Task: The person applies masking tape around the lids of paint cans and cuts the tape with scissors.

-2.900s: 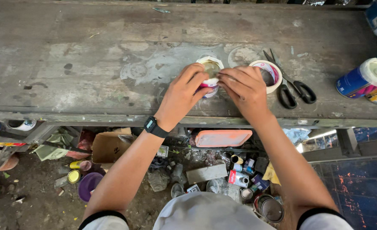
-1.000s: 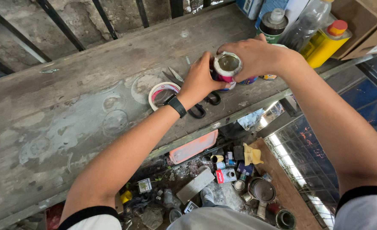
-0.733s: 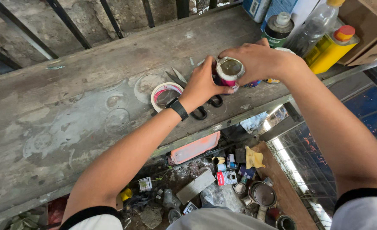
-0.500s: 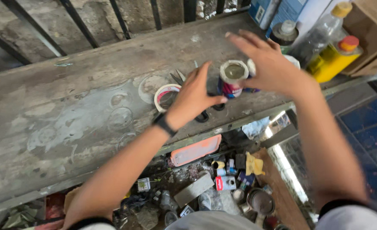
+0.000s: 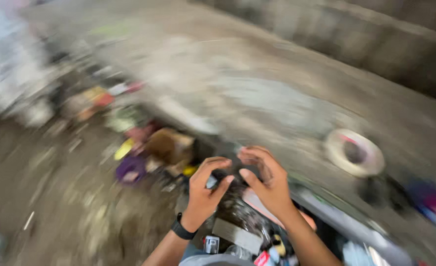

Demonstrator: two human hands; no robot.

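Below the bench edge (image 5: 297, 197), both hands (image 5: 205, 189) (image 5: 267, 180) curl together, grip contents blurred beyond telling.

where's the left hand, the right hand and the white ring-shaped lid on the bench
left hand (image 5: 205, 189), head view, on the back of the hand below the knuckles
right hand (image 5: 267, 182), head view, on the palm side near the thumb base
white ring-shaped lid (image 5: 337, 157), head view, on its blurred left rim

Blurred brown carton (image 5: 170, 145) under bench (image 5: 257, 93)
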